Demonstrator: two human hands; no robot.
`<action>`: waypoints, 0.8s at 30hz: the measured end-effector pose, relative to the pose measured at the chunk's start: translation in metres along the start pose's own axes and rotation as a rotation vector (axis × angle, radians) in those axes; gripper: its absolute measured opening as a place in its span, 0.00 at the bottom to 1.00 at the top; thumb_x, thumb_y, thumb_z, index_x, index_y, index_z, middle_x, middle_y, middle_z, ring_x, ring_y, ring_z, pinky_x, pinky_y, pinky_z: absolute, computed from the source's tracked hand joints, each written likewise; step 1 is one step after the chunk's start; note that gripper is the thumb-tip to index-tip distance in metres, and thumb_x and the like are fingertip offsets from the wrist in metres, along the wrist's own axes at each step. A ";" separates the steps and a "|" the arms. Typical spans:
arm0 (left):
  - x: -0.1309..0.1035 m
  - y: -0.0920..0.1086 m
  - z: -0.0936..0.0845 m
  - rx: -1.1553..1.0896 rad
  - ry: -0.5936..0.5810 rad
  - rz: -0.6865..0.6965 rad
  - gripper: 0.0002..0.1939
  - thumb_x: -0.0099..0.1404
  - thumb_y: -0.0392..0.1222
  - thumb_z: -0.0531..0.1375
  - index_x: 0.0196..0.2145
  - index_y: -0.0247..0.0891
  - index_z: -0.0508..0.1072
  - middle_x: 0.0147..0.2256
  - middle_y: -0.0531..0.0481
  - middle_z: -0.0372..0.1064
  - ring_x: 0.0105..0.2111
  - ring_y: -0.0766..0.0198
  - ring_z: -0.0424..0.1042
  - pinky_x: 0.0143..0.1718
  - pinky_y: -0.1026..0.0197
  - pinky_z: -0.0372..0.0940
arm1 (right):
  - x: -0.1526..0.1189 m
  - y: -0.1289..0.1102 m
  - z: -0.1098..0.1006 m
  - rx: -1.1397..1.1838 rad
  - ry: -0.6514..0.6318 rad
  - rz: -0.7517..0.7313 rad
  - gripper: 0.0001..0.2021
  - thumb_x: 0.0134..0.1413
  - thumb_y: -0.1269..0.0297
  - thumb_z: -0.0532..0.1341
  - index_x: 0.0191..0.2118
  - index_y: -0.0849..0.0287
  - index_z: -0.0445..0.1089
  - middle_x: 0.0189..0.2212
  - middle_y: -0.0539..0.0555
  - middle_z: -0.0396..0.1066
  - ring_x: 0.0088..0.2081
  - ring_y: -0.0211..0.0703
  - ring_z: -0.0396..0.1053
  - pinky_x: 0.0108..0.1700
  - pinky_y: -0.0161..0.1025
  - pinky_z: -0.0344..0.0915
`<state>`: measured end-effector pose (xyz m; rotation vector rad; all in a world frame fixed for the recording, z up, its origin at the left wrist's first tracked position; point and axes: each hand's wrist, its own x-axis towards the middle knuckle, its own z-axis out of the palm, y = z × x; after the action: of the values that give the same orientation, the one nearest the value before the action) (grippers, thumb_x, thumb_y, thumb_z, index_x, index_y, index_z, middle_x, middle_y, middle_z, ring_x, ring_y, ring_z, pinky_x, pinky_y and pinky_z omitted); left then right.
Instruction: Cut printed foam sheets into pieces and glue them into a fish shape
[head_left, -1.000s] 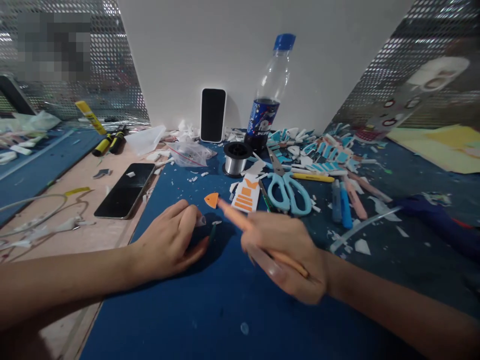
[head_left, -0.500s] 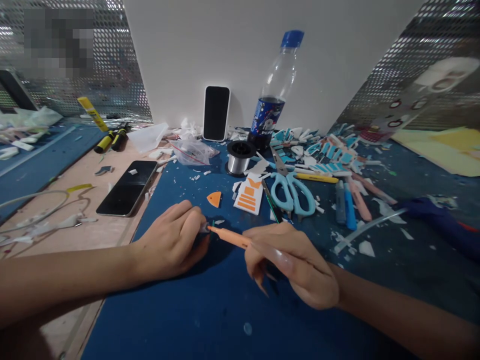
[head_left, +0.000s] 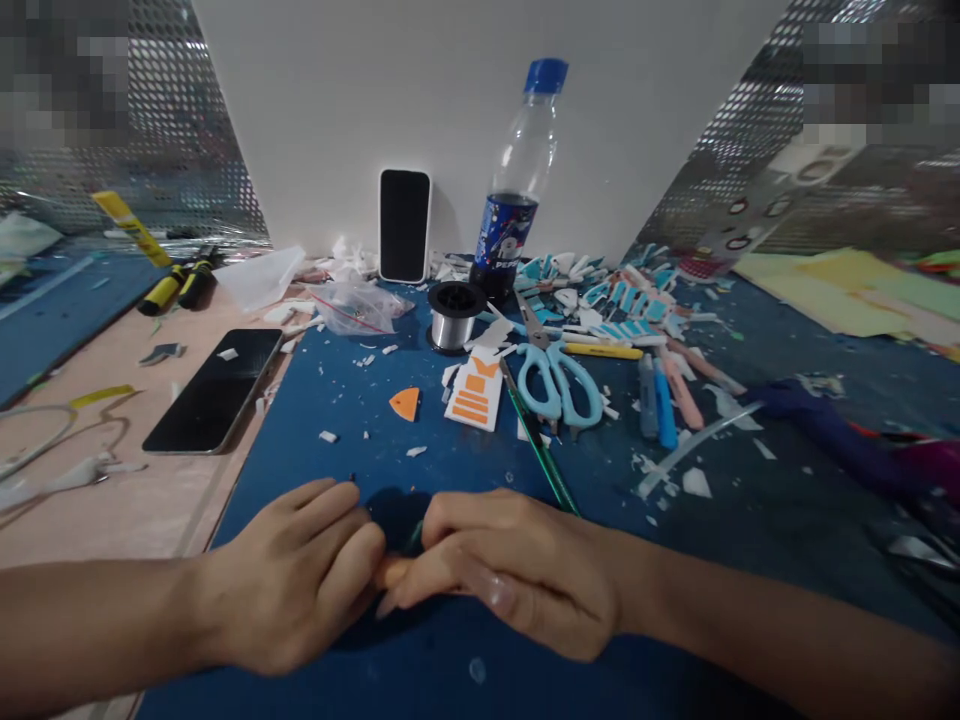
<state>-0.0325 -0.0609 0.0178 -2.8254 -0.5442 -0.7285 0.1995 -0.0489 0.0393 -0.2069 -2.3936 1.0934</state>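
An orange marker shows as a short stretch between my two hands, low over the blue mat. My right hand is closed round it, long thumbnail on top. The marker's left end disappears into the curled fingers of my left hand, so its tip is hidden. A little dark green shows behind the fingers, too small to name. Ahead of my hands lie an orange rounded triangular piece and a white card with orange shapes. Close beyond my right hand rests a green pen.
Light-blue scissors, a wire spool and a cola bottle stand or lie farther back among white and blue scraps. One phone lies at left; another phone leans on the white panel. A glue gun is at right.
Both hands have come nearer to me and closer together. The marker, mostly exposed before, is now largely covered by my fingers. The view has shifted, uncovering more of the green pen.
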 end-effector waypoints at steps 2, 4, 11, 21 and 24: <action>-0.001 0.002 -0.001 -0.074 -0.022 -0.009 0.10 0.64 0.28 0.47 0.27 0.39 0.56 0.20 0.52 0.57 0.21 0.62 0.52 0.22 0.59 0.51 | -0.001 0.001 0.004 -0.095 -0.033 -0.049 0.24 0.68 0.66 0.38 0.49 0.76 0.67 0.37 0.60 0.70 0.40 0.37 0.65 0.46 0.33 0.64; 0.001 0.004 -0.002 -0.149 -0.040 0.001 0.11 0.64 0.26 0.46 0.27 0.39 0.56 0.20 0.52 0.56 0.20 0.63 0.52 0.21 0.59 0.50 | -0.001 0.001 0.008 -0.196 -0.033 -0.088 0.23 0.67 0.67 0.40 0.48 0.73 0.68 0.34 0.57 0.69 0.35 0.38 0.64 0.44 0.34 0.64; 0.005 0.003 -0.001 -0.198 -0.048 -0.031 0.12 0.61 0.24 0.46 0.27 0.39 0.56 0.19 0.53 0.59 0.19 0.65 0.55 0.19 0.62 0.54 | -0.002 0.005 0.010 -0.260 -0.032 -0.121 0.19 0.66 0.69 0.43 0.47 0.71 0.69 0.35 0.56 0.70 0.34 0.37 0.62 0.43 0.33 0.62; -0.001 -0.016 -0.008 0.009 0.055 -0.086 0.06 0.68 0.33 0.47 0.32 0.39 0.57 0.21 0.52 0.60 0.22 0.62 0.60 0.22 0.61 0.57 | 0.007 -0.020 -0.001 -0.204 0.201 0.095 0.16 0.63 0.65 0.54 0.53 0.67 0.62 0.34 0.52 0.70 0.33 0.32 0.66 0.35 0.29 0.64; 0.005 -0.035 -0.004 0.076 0.053 -0.399 0.06 0.68 0.35 0.48 0.32 0.41 0.55 0.22 0.55 0.59 0.18 0.66 0.62 0.19 0.65 0.55 | 0.009 -0.025 -0.031 -0.326 0.604 0.273 0.11 0.67 0.61 0.47 0.44 0.59 0.63 0.27 0.49 0.66 0.23 0.32 0.62 0.23 0.32 0.60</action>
<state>-0.0435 -0.0282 0.0261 -2.6446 -1.1199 -0.8225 0.2090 -0.0425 0.0786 -0.8649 -1.9990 0.6122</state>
